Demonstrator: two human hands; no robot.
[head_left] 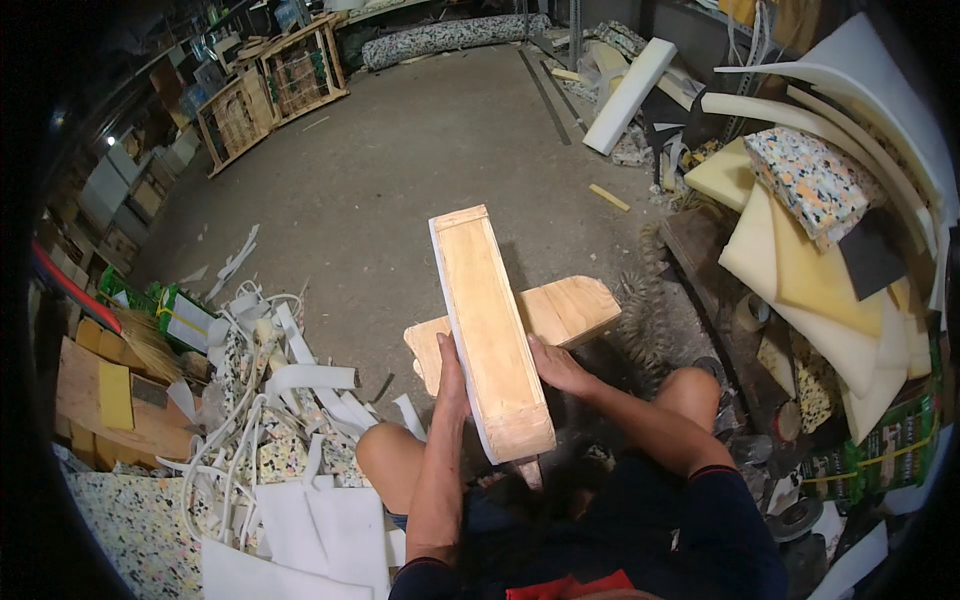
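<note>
I hold a long plywood piece (pixel 480 320) upright between both hands, with a pale white layer along its left edge. My left hand (pixel 450 375) grips that left side near the lower half, its fingers partly hidden. My right hand (pixel 555 365) grips the right side at about the same height. Beneath or behind it, a second wooden piece (pixel 570 310) lies crosswise, its rounded ends sticking out left and right. The piece between my hands hides where the two meet.
Foam offcuts (pixel 320 510) pile at left beside a straw broom (pixel 145 340). Foam sheets (pixel 760 250) are stacked at right by a coiled hose (pixel 645 300). A foam roll (pixel 450 42) and wooden frames (pixel 270 100) stand at the back of the concrete floor (pixel 380 170).
</note>
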